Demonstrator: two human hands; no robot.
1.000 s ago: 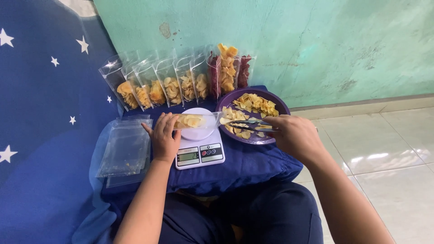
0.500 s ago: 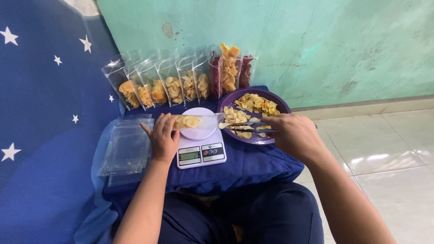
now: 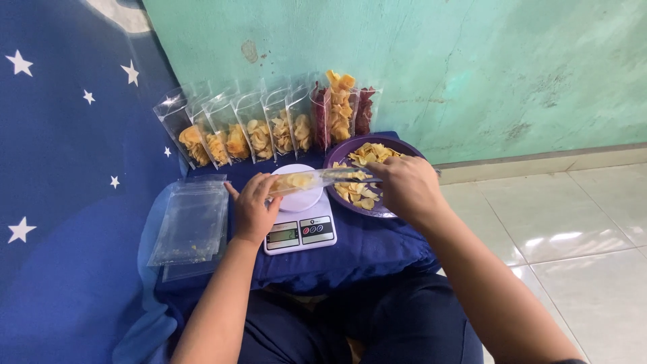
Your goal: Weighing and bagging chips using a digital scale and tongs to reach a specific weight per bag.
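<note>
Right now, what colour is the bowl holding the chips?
Purple bowl, clearest in the head view, beside the white scale.

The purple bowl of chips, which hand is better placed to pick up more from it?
Likely the right hand: it is over the purple bowl, at the chips. The left hand holds the clear bag over the scale.

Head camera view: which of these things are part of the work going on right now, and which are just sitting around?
In use:
left hand holding a clear pouch of chips over the white scale
right hand at the pouch's mouth
purple plate of yellow chips

Lying about:
row of filled pouches by the green wall
stack of empty pouches
</note>
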